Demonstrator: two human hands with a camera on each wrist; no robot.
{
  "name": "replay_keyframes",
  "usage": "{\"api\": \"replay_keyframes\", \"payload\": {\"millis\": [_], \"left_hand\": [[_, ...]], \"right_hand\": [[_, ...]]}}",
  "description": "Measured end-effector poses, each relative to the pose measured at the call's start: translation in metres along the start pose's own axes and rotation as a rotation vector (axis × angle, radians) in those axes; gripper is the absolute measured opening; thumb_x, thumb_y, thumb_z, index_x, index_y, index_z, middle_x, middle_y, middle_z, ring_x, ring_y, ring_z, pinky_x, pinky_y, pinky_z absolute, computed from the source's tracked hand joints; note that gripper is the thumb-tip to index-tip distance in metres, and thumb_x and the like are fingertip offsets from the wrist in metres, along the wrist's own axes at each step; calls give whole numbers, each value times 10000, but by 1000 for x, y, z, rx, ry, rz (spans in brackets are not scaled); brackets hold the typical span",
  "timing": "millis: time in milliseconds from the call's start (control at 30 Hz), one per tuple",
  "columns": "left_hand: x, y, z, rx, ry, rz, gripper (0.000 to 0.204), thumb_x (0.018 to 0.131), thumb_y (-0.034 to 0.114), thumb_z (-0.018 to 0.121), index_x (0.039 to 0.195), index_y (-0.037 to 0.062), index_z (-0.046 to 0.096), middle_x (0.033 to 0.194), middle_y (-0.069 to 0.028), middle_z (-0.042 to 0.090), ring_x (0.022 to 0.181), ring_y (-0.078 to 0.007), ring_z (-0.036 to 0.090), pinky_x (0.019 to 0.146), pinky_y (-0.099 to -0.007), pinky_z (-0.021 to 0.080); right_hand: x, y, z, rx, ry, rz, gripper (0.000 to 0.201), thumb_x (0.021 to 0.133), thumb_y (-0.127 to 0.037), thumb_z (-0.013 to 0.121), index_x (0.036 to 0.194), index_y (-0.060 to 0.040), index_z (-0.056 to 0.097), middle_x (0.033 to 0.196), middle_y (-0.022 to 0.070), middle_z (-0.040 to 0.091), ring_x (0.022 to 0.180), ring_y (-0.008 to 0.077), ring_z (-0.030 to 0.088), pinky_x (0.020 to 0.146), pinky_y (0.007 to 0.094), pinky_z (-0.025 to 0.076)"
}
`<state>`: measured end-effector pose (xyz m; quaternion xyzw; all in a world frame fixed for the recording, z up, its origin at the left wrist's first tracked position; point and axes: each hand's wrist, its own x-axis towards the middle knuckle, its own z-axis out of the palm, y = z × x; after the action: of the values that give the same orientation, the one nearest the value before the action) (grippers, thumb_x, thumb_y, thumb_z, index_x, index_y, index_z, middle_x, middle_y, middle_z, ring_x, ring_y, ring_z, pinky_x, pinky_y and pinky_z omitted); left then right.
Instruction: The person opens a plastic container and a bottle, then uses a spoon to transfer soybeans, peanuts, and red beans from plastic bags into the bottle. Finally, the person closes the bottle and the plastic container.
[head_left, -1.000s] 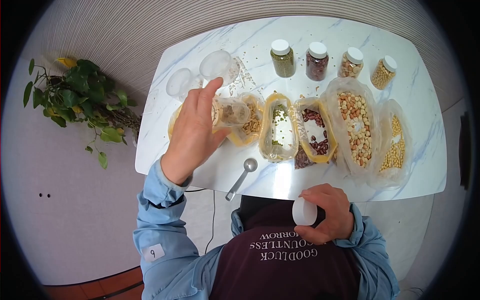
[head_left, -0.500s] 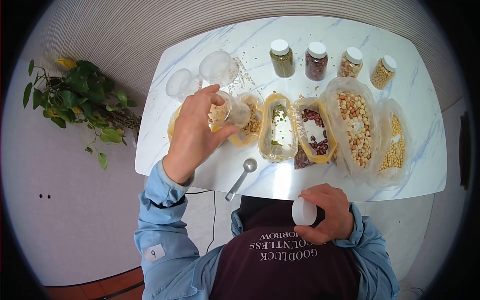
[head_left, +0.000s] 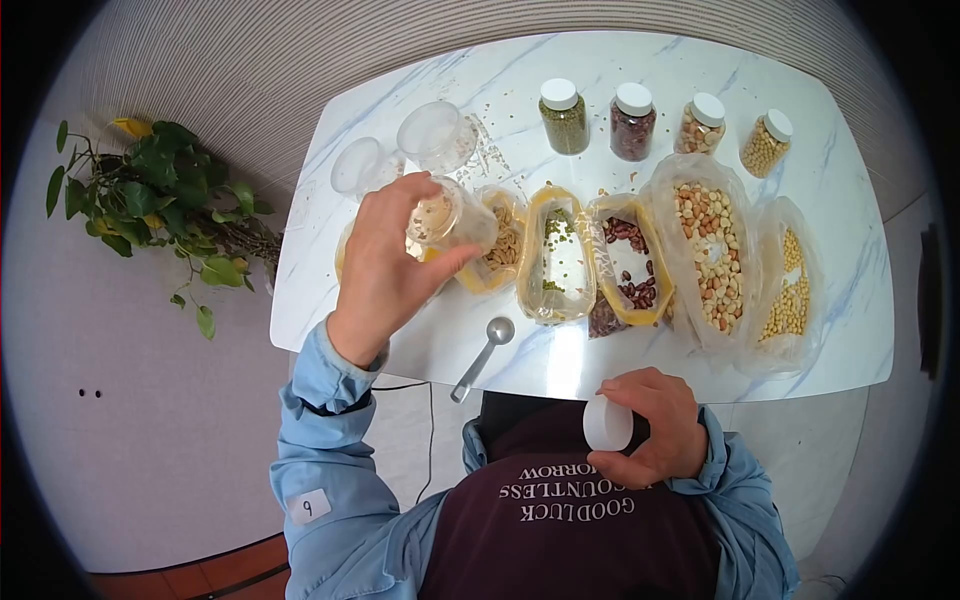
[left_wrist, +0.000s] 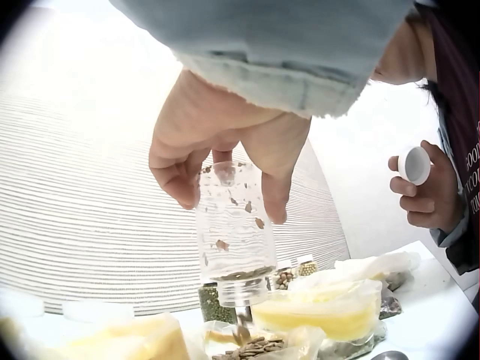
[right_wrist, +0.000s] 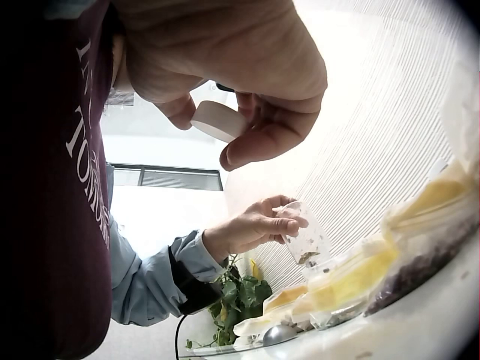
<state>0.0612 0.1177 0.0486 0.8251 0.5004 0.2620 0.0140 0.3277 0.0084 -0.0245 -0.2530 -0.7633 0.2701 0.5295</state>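
My left hand grips a clear plastic jar by its base, tipped mouth down over an opened bag of brown elongated seeds. In the left wrist view a few seeds drop from the jar's mouth, some lie at its neck and others cling to the wall. Near my chest, beyond the table's front edge, my right hand pinches a white screw cap between thumb and fingers.
Opened bags of green beans, red beans, peanuts and yellow beans stand rightward. Several capped jars line the back. Clear tubs stand back left, a metal spoon in front, spilled bits between.
My left hand has tilted the jar further, its base now higher and to the left, and the seeds inside have dwindled. My right hand and the cap stay put.
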Motion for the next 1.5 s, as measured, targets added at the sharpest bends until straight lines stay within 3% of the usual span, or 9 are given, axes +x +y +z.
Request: {"api": "replay_keyframes", "payload": {"millis": [133, 233, 333, 433, 900, 1033, 1233, 1433, 1500], "left_hand": [[-1, -5, 4, -87, 69, 24, 615, 585, 184, 859, 1084, 20, 539, 1098, -141, 581, 987, -300, 560, 821, -355, 479], [1, -4, 0, 27, 39, 140, 610, 585, 174, 857, 1087, 31, 541, 1132, -148, 580, 986, -301, 559, 830, -360, 476], [-4, 0, 5, -189, 88, -68, 613, 577, 161, 856, 1093, 48, 545, 1180, -159, 573, 987, -303, 559, 840, -364, 472], [0, -4, -1, 4, 24, 119, 608, 571, 149, 855, 1088, 62, 548, 1214, -168, 562, 1007, -305, 550, 852, -364, 462], [-5, -3, 3, -182, 44, 75, 530, 620, 139, 833, 1063, 73, 551, 1255, -158, 542, 1056, -319, 512, 887, -377, 436], [-2, -3, -3, -24, 0, 189, 505, 635, 163, 835, 1047, 63, 561, 1236, -153, 555, 1008, -291, 550, 855, -350, 457], [-2, -19, 3, -333, 118, -239, 531, 675, 300, 841, 1027, 31, 549, 1040, -75, 609, 790, -143, 575, 661, -240, 477], [2, -19, 9, -451, 244, -302, 572, 687, 379, 823, 1031, 35, 521, 910, -62, 605, 702, -100, 528, 588, -213, 457], [1, -29, 7, -394, 125, -324, 618, 700, 373, 816, 1093, 36, 479, 909, -78, 602, 694, -104, 530, 572, -213, 459]], "right_hand": [[0, 0, 0, 1, -6, 3, 588, 659, -263, 796, 1124, 5, 557, 862, 133, 626, 655, 236, 625, 535, 298, 489], [0, 0, 0, -2, -10, 6, 587, 661, -265, 795, 1125, 4, 557, 854, 129, 623, 654, 235, 623, 536, 297, 489], [0, 0, 0, -3, -10, 6, 590, 663, -267, 794, 1129, 5, 556, 849, 127, 621, 656, 235, 622, 536, 296, 488], [0, 0, 1, 0, -7, 4, 593, 662, -267, 794, 1133, 5, 556, 849, 126, 621, 656, 234, 622, 538, 295, 488], [0, 0, 1, -8, -9, -3, 579, 668, -270, 789, 1117, 12, 556, 872, 142, 630, 661, 237, 630, 527, 299, 490], [0, 0, 2, -8, -10, -3, 576, 668, -269, 789, 1114, 11, 557, 876, 145, 632, 662, 239, 631, 532, 299, 491], [0, -1, 1, -10, -15, 8, 578, 667, -267, 789, 1119, 11, 562, 860, 137, 627, 663, 239, 628, 537, 299, 492], [0, -1, 2, -4, -15, 7, 582, 663, -266, 789, 1122, 12, 565, 845, 134, 624, 663, 243, 628, 541, 299, 494], [0, -1, 2, -3, -14, 5, 580, 661, -264, 789, 1120, 12, 566, 845, 135, 626, 664, 243, 630, 543, 299, 495]]}}
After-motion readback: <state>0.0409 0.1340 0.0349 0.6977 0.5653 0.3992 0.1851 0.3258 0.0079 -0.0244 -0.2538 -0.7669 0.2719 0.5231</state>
